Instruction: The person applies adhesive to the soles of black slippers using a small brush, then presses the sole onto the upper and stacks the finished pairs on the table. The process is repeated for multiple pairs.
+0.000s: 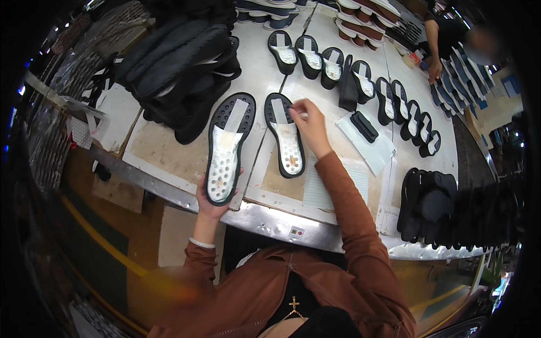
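Flanking held sole [226, 145]: black stack [169, 73]

Bright light fills the table [253, 67] around the right fingers [301, 107]; glare on the metal edge [262, 221] below them; farther out, dark, bent surroundings.

Worn on head, left of fisheye pair; facing down and forward from close above hands [311, 127] and counter [169, 155].

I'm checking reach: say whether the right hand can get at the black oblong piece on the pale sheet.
Likely yes: the right hand is left of the black oblong piece, with nothing visible between.
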`<action>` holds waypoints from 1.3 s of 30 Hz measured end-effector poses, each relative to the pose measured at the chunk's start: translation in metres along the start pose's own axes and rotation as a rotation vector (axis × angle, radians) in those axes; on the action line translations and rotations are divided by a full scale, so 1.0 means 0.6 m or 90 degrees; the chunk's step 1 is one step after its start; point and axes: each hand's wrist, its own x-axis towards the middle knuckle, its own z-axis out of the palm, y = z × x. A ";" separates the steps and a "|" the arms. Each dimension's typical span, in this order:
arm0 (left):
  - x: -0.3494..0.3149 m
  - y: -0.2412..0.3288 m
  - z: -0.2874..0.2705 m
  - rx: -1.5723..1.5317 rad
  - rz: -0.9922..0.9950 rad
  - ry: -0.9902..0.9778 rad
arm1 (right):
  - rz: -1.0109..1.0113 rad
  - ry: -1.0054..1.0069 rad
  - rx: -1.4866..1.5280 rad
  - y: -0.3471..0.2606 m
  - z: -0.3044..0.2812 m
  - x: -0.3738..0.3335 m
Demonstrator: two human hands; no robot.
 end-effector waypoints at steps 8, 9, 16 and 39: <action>0.036 -0.053 0.120 0.513 0.146 0.116 | 0.010 -0.111 -0.423 -0.103 -0.024 -0.183; 0.049 -0.057 0.137 0.666 0.184 0.137 | -0.033 -0.060 -0.415 -0.105 -0.013 -0.190; 0.075 -0.095 0.230 0.855 0.269 0.135 | 0.175 0.001 -0.080 -0.115 -0.028 -0.191; 0.145 -0.285 0.362 1.102 0.249 -0.133 | -0.031 0.081 0.820 -0.064 -0.404 -0.280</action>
